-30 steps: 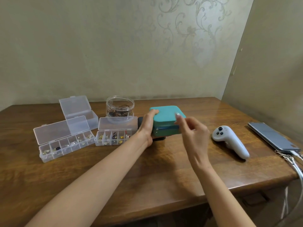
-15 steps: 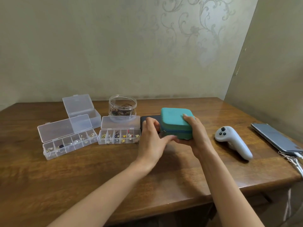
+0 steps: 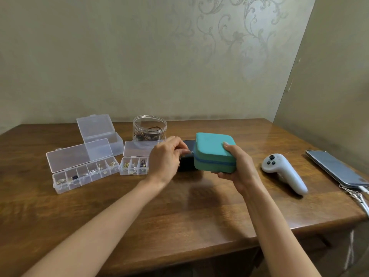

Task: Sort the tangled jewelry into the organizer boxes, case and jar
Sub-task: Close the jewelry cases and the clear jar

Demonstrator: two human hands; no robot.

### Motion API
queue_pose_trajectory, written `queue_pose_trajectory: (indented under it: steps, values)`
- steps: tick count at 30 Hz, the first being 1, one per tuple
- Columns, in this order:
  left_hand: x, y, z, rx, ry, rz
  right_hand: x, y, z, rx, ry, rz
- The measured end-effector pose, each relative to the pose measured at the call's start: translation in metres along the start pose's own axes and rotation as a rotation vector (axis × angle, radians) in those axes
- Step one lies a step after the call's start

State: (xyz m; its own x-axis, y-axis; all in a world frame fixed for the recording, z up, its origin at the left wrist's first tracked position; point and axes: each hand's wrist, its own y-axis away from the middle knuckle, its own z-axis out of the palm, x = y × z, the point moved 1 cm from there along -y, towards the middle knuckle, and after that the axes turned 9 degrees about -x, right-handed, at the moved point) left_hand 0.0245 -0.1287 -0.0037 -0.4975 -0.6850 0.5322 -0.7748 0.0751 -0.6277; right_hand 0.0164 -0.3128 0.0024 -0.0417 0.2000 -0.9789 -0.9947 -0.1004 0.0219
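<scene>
The left hand (image 3: 165, 156) has left the teal case's (image 3: 213, 150) side and now pinches the zipper pull (image 3: 191, 152) at its left corner. The right hand (image 3: 237, 166) has taken hold of the case's right end.

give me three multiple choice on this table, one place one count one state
1. The white controller lies: A on the floor; B between the teal case and the phone; C on the teal case.
2. Clear organizer boxes: A one; B two; C three.
3. The right hand: A grips the teal case; B lies flat; C holds the phone.
Answers: 1 B, case on one side, phone on the other. 2 C, three open-lidded boxes stand left of the case. 3 A, its fingers curl round the case.
</scene>
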Motion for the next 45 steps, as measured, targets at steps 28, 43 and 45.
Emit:
queue_pose_trajectory:
  steps: [28, 43, 45]
  values:
    - [-0.087, -0.029, -0.068, -0.756, -0.884, -0.127, 0.038, -0.052, 0.033, -0.313, 1.659, -0.703]
    - [-0.100, 0.039, -0.044, -0.427, -0.837, 0.000, 0.068, -0.038, 0.102, -0.508, 1.622, -0.680]
    - [-0.099, 0.038, -0.043, -0.436, -0.851, -0.007, 0.070, -0.038, 0.104, -0.497, 1.610, -0.659]
